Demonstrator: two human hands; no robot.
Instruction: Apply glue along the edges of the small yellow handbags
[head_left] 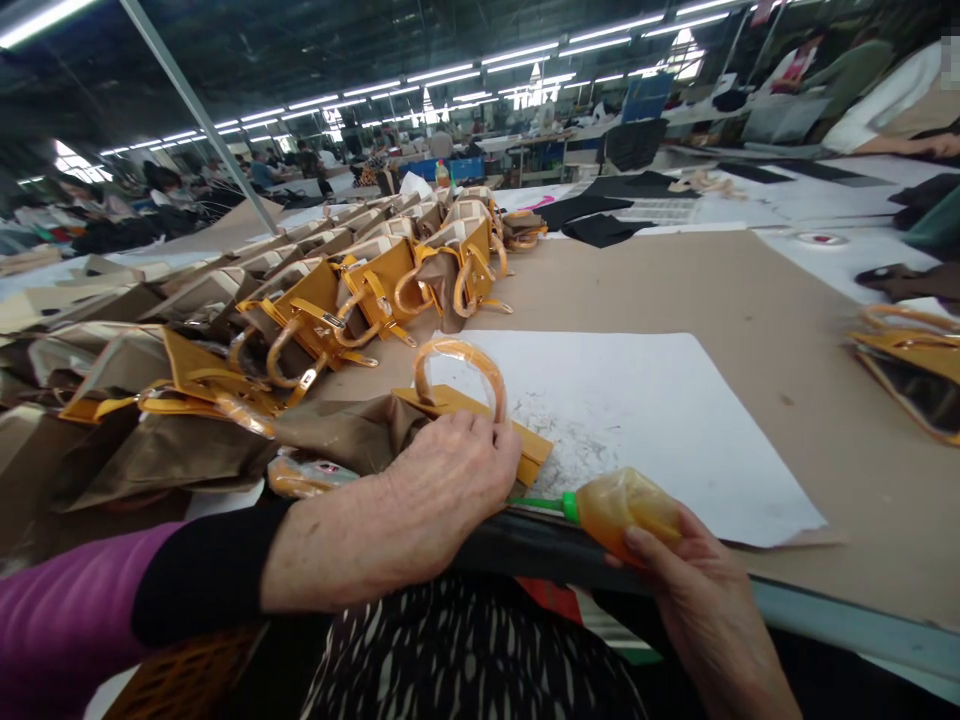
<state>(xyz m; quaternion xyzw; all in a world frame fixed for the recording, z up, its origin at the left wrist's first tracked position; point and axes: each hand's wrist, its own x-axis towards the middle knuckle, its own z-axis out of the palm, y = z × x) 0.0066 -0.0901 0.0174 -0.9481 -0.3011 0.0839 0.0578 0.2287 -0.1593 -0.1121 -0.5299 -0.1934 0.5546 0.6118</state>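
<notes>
My left hand [457, 465] is closed on the edge of a yellow handbag piece [536, 452] at the table's front edge. A plastic-wrapped looped handle [461, 355] stands up from that handbag, and its brown lining [345, 430] spreads out to the left. In my right hand [697, 570] is a soft squeeze bottle [626, 505] of amber liquid, lying nearly level. Its green nozzle [536, 502] points left to the handbag just below my left hand. My left fingers hide the nozzle tip and the spot they grip.
Rows of yellow and brown handbags [375, 280] crowd the table's left side. A smudged white sheet [637, 390] lies on brown board [697, 290]. Black pieces [607, 215] lie farther back. Another yellow handbag [911, 360] is at the right edge; a co-worker's arm [892, 100] shows beyond.
</notes>
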